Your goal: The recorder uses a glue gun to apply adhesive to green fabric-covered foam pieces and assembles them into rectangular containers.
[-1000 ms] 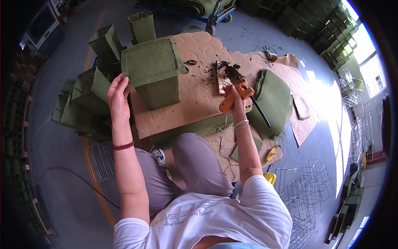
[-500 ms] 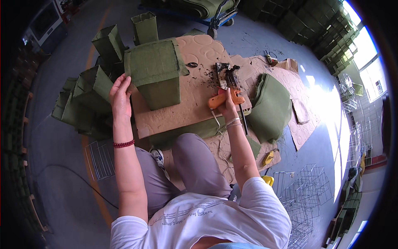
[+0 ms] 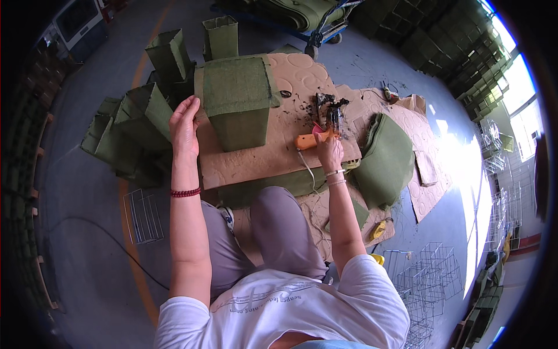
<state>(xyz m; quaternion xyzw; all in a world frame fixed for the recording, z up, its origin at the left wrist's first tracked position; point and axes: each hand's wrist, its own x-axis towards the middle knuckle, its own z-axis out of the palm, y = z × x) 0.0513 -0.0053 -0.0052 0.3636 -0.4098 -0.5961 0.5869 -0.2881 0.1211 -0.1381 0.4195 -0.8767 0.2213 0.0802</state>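
Note:
A green felt box (image 3: 235,125) stands on a cardboard-topped work surface (image 3: 279,163), a flap of felt lying over its top. At its left edge, my left hand (image 3: 185,129) has its fingertips closed on the border of the felt. My right hand (image 3: 330,154) is wrapped round an orange glue gun (image 3: 306,141), to the right of the box. The gun's front end is at a holder (image 3: 325,104) smeared with black glue; the blackened parts are hard to tell apart. A pale cord runs down from the gun's handle.
Several green felt containers (image 3: 139,116) stand on the left. Stacked green felt sheets (image 3: 383,163) lie to the right, beside more cardboard (image 3: 430,145). Wire frames (image 3: 427,273) rest on the floor at lower right, another (image 3: 144,215) at left. A blue cart (image 3: 343,11) carries felt at the back.
The glue gun has turned and moved to the blackened holder; its black stick no longer shows below my right hand. My left hand stays at the box's edge. The whole view has shifted slightly.

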